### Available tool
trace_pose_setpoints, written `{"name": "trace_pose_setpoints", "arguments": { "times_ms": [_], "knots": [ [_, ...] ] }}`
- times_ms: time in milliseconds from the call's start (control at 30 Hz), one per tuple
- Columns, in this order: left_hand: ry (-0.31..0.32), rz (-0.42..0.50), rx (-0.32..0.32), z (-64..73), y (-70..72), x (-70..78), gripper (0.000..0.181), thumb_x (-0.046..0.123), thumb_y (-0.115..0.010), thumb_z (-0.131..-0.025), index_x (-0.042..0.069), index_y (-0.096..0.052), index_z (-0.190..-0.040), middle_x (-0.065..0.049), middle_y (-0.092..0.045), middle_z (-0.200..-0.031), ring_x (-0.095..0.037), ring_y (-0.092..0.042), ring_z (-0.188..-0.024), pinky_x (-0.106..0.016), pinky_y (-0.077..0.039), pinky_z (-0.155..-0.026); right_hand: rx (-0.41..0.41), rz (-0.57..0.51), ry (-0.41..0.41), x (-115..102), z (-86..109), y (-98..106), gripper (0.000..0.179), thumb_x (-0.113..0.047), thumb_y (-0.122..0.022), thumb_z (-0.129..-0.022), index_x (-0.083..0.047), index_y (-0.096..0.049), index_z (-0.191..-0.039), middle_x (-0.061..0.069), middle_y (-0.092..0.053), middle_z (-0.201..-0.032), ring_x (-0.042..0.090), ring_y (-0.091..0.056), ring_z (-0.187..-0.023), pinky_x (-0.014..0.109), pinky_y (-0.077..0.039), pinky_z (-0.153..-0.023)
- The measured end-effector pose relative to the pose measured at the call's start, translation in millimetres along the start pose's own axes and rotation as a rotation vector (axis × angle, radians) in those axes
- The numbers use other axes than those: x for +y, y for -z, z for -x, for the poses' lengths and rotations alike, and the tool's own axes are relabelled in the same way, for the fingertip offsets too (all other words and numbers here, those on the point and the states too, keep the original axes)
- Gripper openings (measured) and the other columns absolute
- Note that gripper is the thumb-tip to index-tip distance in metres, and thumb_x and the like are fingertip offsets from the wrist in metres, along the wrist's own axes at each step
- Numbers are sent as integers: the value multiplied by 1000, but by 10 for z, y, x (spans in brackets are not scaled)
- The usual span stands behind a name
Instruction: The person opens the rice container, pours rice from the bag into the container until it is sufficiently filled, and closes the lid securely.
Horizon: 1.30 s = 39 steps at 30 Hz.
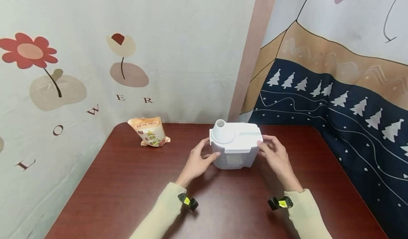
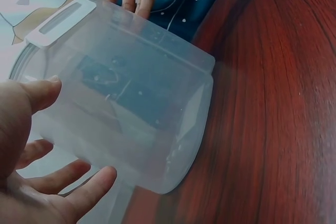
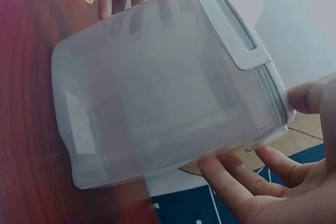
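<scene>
A translucent plastic food storage container (image 1: 234,160) with a white lid (image 1: 243,132) stands upright on the table in the head view. A white round cup-like piece (image 1: 220,127) rises from the lid's left end, and a white latch clip (image 1: 237,150) lies along the front rim. My left hand (image 1: 198,161) holds the container's left end, thumb toward the front and fingers around the side. At the opposite end my right hand (image 1: 275,157) grips it, the thumb at the lid's edge and the fingers along the side wall. Through the walls (image 3: 157,77) no contents show.
An orange and white printed food bag (image 1: 149,132) stands at the table's back left. Behind the dark red wooden table (image 1: 127,196) hangs a pale curtain (image 1: 191,54) with flower prints. A navy, tree-patterned cloth (image 1: 302,100) borders the right side.
</scene>
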<state>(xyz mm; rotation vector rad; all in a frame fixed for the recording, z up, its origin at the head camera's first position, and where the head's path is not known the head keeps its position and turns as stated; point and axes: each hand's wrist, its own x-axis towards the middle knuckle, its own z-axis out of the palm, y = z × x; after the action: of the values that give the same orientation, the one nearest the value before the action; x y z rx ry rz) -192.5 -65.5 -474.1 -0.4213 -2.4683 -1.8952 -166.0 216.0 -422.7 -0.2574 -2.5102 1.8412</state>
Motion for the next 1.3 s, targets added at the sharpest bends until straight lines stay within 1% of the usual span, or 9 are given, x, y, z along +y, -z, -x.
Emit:
{"name": "trace_pose_setpoints", "arguments": {
  "times_ms": [133, 333, 633, 867, 933, 1000, 1067, 1167, 1300],
  "knots": [
    [-6, -4, 5, 32, 65, -15, 62, 22, -79, -92, 15, -51, -147, -19, -59, -140, -32, -72, -111, -38, -59, -96, -5, -25, 1, -15, 21, -59, 56, -40, -65, -100, -13, -50, -146, 17, -60, -144, 27, -67, -123, 40, -53, -103],
    [4, 1, 12, 93, 148, -47, 62, 19, -78, -92, 12, -51, -147, -23, -59, -138, -37, -72, -110, -42, -59, -95, -19, -38, 16, -22, 56, -151, 53, -38, -66, -101, -12, -50, -145, 17, -60, -143, 28, -65, -127, 42, -53, -103],
    [42, -11, 30, 176, 263, -51, 61, 17, -79, -91, 16, -53, -146, -20, -61, -137, -34, -73, -109, -41, -59, -96, -29, -33, 18, -43, 95, -261, 51, -37, -66, -100, -13, -51, -143, 17, -62, -140, 28, -66, -124, 41, -54, -102],
    [27, 26, 36, 217, 307, -57, 60, 14, -80, -90, 16, -54, -145, -18, -62, -135, -32, -71, -112, -35, -58, -97, -28, -3, 13, -66, 125, -305, 52, -38, -66, -100, -14, -50, -143, 17, -62, -140, 28, -66, -125, 35, -56, -99],
    [23, 32, 34, 214, 317, -65, 61, 14, -80, -90, 17, -54, -145, -18, -62, -135, -32, -71, -113, -35, -58, -97, -30, 0, 18, -68, 125, -312, 53, -38, -66, -100, -13, -50, -144, 17, -62, -140, 29, -66, -125, 35, -56, -99],
    [20, 31, 30, 210, 332, -77, 61, 16, -81, -90, 18, -54, -145, -18, -62, -136, -33, -71, -112, -37, -58, -97, -39, 8, 22, -69, 124, -313, 54, -38, -66, -100, -13, -48, -144, 18, -61, -140, 29, -66, -126, 38, -55, -101],
    [18, 25, 26, 209, 350, -90, 62, 17, -81, -89, 18, -54, -145, -18, -61, -137, -34, -70, -114, -42, -58, -98, -55, 26, 31, -70, 125, -307, 56, -40, -66, -100, -13, -47, -145, 18, -60, -141, 30, -65, -126, 41, -54, -103],
    [21, 5, 21, 202, 375, -110, 68, 20, -84, -87, 20, -52, -146, -17, -60, -140, -35, -68, -118, -48, -55, -102, -66, 102, 58, -75, 136, -282, 60, -46, -66, -99, -16, -45, -147, 14, -57, -144, 30, -63, -128, 48, -52, -107],
    [17, -11, -11, 172, 390, -154, 79, 22, -87, -83, 23, -45, -150, -15, -57, -145, -35, -62, -128, -51, -49, -110, -34, 196, 150, -96, 159, -231, 64, -48, -69, -96, -19, -44, -147, 9, -54, -147, 30, -61, -128, 51, -52, -106]
  ]
}}
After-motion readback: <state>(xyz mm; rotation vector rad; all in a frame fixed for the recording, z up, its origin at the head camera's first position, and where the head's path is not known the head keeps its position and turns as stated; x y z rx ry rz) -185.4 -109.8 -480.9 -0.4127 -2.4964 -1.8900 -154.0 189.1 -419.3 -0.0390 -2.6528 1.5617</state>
